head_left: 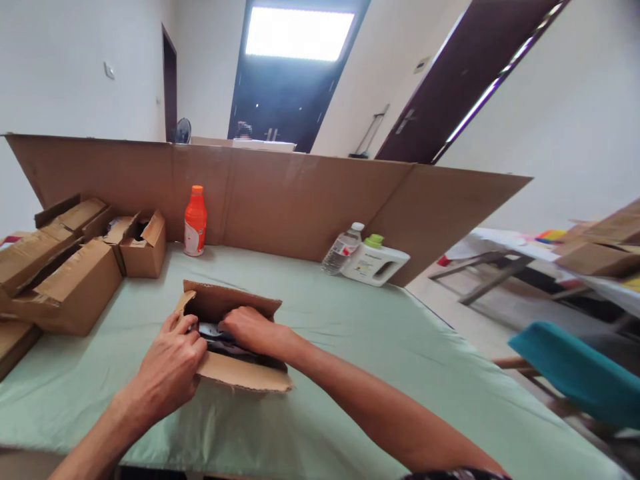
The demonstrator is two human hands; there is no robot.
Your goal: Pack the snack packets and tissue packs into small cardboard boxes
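Note:
An open cardboard box (245,375) stands on the green cloth in front of me, its flaps folded outward. My left hand (175,353) is closed over the box's left edge, fingers bent round the cardboard. Inside the opening, my right hand (249,328) is curled with its knuckles up; its fingertips are hidden. Beneath and beside that hand lies a dark item (225,345) with a pale, shiny patch, too covered to name.
Several open cardboard boxes (80,287) crowd the left side. An orange bottle (195,223) stands at the back, before a tall cardboard screen (290,200). Farther right are a clear plastic bottle (344,250) and a white jug (373,265). A teal chair (575,373) is beyond the table's right edge.

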